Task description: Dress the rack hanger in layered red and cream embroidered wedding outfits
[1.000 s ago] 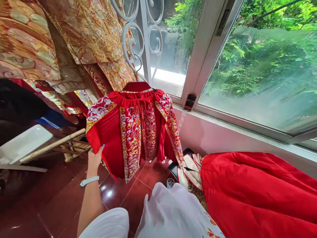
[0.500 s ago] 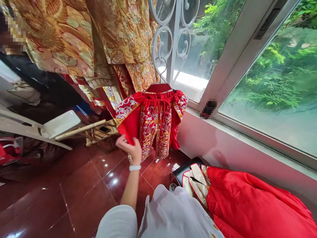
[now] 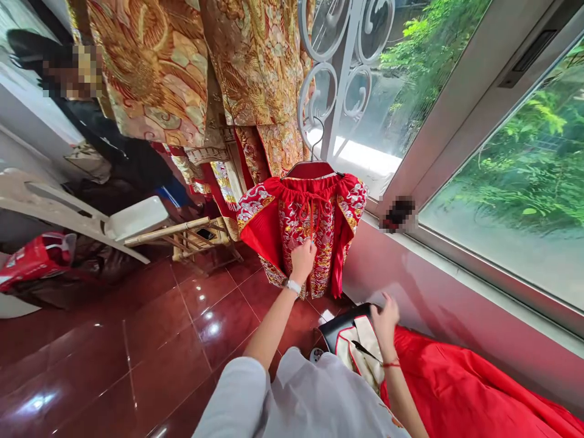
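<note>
A red garment (image 3: 292,219) with gold and silver embroidery hangs from a hanger (image 3: 313,166) in front of me, its gathered waist tied with a red drawstring (image 3: 311,216). My left hand (image 3: 302,260), with a white band at the wrist, is closed in front of the embroidered legs, pinching the lower end of that drawstring. Lower right, my right hand (image 3: 387,316) is raised above the cream cloth with red edging (image 3: 362,337) and the plain red cloth (image 3: 465,377). Its fingers are slightly blurred but apart, with nothing in them.
Gold embroidered robes (image 3: 159,79) hang at the upper left, beside a person in dark clothes (image 3: 123,146). A bamboo stool (image 3: 182,238) with a phone on it and a white chair (image 3: 137,218) stand left. Windows (image 3: 511,201) and a white scrolled grille (image 3: 340,97) are on the right.
My left hand has moved right, from the garment's left flap to the drawstring, and has closed. My right hand has come into view at the lower right. The view has shifted left.
</note>
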The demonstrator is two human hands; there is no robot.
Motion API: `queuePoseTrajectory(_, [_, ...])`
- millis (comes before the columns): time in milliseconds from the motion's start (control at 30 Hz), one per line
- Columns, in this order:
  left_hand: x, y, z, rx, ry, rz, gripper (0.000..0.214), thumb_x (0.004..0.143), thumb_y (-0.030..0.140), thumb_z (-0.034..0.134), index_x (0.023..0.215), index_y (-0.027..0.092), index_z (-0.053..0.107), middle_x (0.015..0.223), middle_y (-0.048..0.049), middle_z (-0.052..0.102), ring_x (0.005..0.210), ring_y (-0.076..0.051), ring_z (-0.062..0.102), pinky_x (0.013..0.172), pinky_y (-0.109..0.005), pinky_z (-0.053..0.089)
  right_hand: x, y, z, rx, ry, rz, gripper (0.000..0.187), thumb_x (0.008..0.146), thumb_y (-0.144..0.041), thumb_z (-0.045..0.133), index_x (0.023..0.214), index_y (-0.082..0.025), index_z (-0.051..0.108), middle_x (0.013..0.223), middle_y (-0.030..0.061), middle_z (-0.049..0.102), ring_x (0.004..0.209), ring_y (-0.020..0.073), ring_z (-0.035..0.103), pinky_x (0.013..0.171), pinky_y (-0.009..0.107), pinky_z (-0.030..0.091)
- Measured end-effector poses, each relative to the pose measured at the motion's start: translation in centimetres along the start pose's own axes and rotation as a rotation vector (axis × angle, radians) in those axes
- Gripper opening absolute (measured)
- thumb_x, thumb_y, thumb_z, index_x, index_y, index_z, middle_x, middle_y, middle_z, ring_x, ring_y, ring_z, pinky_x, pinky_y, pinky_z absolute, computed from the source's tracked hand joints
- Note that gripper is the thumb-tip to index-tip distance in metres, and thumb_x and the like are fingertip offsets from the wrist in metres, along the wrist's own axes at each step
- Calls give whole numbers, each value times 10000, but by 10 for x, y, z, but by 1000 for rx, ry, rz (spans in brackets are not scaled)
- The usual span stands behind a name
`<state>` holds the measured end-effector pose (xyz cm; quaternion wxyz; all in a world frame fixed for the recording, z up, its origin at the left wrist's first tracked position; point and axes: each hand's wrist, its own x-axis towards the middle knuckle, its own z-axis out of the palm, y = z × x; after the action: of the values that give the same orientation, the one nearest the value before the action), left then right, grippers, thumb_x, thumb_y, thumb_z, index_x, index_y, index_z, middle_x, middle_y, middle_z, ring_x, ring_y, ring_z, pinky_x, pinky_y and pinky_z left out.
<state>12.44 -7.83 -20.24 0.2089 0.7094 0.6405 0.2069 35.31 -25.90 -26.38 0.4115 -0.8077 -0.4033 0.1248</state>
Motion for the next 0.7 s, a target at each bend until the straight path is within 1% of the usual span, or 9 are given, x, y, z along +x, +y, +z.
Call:
queuePoseTrajectory(100, [-68, -28, 35, 127, -356, 13, 440, 1033, 277, 251, 1248, 172, 620, 1100, -229, 724, 1053, -326, 700, 835, -403, 453, 22, -90, 45, 348, -218, -154, 669, 806, -351, 496, 1449, -176, 433, 1267, 165, 601, 1003, 258, 644, 918, 441, 534])
queuePoseTrajectory(167, [-117, -43, 59, 141, -519, -13, 352, 978, 226, 363, 1116, 194, 685, 985, -196, 751, 955, -310, 732, 763, -382, 475, 39, -157, 57, 419, -218, -300, 675, 845, -308, 479, 1504, -197, 377, 1128, 100, 633, 815, 181, 620, 835, 363, 536])
queuePoseTrajectory(267, [-167, -55, 88, 91, -658, 16, 292, 945, 264, 429, 955, 234, 720, 910, -174, 747, 909, -297, 742, 724, -384, 487, 62, -241, 61, 355, -269, -485, 617, 885, -257, 453, 1498, -213, 400, 923, 39, 658, 729, 169, 593, 773, 315, 505])
queuePoseTrajectory(333, [-178, -58, 98, 19, -708, 76, 322, 957, 302, 400, 947, 255, 718, 951, -173, 736, 957, -296, 732, 770, -408, 494, 66, -269, 63, 163, -343, -503, 528, 920, -285, 460, 1440, -196, 467, 869, 47, 673, 737, 195, 617, 759, 322, 492])
queuePoseTrajectory(433, [-165, -70, 89, -161, -594, 82, 311, 955, 304, 395, 1079, 246, 675, 1040, -129, 718, 984, -254, 703, 853, -402, 509, 39, -259, 68, -155, -482, -484, 507, 956, -324, 462, 1435, -156, 458, 890, 94, 704, 772, 243, 669, 733, 330, 486])
queuePoseTrajectory(500, [-147, -81, 65, -397, -303, -34, 305, 944, 294, 410, 1151, 214, 620, 1049, -97, 697, 955, -217, 676, 867, -375, 522, 3, -228, 72, -282, -606, -506, 577, 965, -289, 443, 1518, -150, 353, 866, 91, 714, 771, 249, 692, 716, 315, 483])
queuePoseTrajectory(600, [-114, -86, 8, -752, 181, -190, 273, 952, 311, 410, 1140, 204, 576, 1026, -73, 663, 892, -181, 647, 835, -332, 528, -51, -171, 80, -400, -741, -470, 632, 966, -227, 404, 1578, -148, 265, 859, 97, 731, 794, 256, 715, 718, 310, 483])
queuePoseTrajectory(633, [-103, -83, -11, -810, 243, -168, 259, 952, 314, 430, 1143, 209, 571, 1046, -70, 658, 897, -172, 642, 840, -320, 525, -65, -153, 83, -412, -800, -468, 630, 962, -216, 410, 1576, -162, 284, 901, 108, 741, 835, 257, 723, 736, 309, 486])
queuePoseTrajectory(700, [-81, -66, -41, -831, 226, -61, 242, 917, 301, 526, 1136, 212, 575, 1050, -63, 654, 903, -163, 636, 823, -293, 517, -87, -123, 88, -449, -959, -475, 645, 927, -190, 468, 1560, -187, 344, 1001, 130, 751, 938, 264, 729, 787, 316, 497])
